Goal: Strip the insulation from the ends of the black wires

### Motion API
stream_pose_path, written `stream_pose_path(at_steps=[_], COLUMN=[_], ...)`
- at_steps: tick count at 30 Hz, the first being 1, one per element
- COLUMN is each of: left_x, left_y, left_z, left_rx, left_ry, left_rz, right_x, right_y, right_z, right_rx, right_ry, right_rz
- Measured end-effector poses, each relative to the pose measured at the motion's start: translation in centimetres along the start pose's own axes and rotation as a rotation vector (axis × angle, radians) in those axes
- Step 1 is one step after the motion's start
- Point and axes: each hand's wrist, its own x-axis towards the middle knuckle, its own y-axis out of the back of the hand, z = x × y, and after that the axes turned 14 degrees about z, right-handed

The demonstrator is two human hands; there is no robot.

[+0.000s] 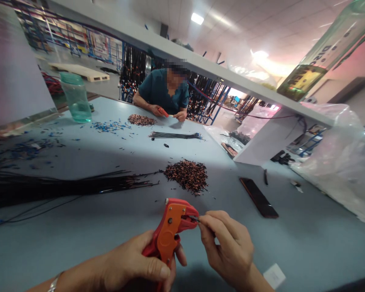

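In the head view, the letters "DIS" show on a clear green bottle [310,61] atop the shelf [246,87]; its remaining print is hard to read. Above the bench's [322,247] near edge, the left hand [142,255] wraps a red-and-orange plastic wire stripper [167,233]; the right hand [228,243] pinches a thin dark wire [195,218] at its jaws. Sleek black wires [63,186] stretch from the bench's left edge toward a grainy, copper-flecked heap [187,176].
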Motion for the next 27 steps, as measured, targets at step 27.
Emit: stream_pose_path(at_steps=[27], left_x=[-0.2], left_y=[-0.19], left_z=[0.5], left_rx=[0.036], left_ry=[0.029], left_rz=[-0.009], right_x=[0.06], right_y=[-0.04], right_z=[0.05], right_rx=[0.07], right_ry=[-0.015], right_rz=[-0.033])
